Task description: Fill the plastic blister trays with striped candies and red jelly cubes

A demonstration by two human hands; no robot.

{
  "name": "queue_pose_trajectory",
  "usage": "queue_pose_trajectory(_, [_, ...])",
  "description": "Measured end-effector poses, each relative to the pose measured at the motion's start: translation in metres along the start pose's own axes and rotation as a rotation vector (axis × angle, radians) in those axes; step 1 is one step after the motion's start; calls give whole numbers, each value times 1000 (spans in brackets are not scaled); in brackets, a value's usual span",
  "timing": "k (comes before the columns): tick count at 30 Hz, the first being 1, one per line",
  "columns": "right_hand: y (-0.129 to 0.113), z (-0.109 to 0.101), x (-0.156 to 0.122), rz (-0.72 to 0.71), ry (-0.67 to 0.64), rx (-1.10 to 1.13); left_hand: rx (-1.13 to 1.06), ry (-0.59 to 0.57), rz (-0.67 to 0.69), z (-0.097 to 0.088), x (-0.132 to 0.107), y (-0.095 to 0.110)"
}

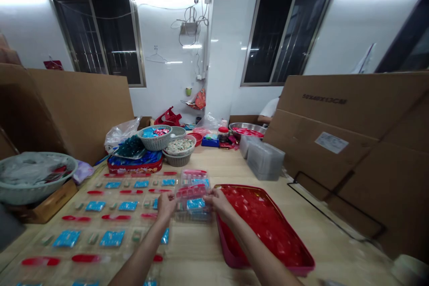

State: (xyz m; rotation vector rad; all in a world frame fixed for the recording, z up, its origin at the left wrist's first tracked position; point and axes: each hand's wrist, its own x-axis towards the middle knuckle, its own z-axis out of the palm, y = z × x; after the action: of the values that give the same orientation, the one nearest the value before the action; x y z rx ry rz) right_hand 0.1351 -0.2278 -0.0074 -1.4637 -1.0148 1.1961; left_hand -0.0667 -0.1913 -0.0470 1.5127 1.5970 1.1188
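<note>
White room with two dark windows, big cardboard sheets [338,120] standing along both sides of a long wooden table [335,250]. Left part of the table is covered in rows of clear plastic packs [112,237], each row showing blue sachets, small green-grey pieces and red strips, running right up to the hands; the far rows look just as full as the near ones, and no gap in the rows is obvious. Left hand [166,205] and right hand [214,201] are both on a small stack of clear packs [194,201] with red and blue contents, fingers closed around its two sides, gripping it, fingertips partly hidden by the plastic. That stack is just left of a red tray [241,187], above the table, not touching the tray. Farther back sit a stack of clear boxes [264,161], plastic baskets [154,138] with small packets, and a steel basin [246,128], with a person's white sleeve [270,111] behind it.
</note>
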Motion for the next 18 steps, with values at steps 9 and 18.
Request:
queue_pose_trajectory(9, [-20, -37, 21, -4, 18, 272, -237, 89, 24, -24, -23, 49])
queue_pose_trajectory(18, [-54, -123, 124, 10, 350, 63, 430, -479, 699, 29, -159, 1])
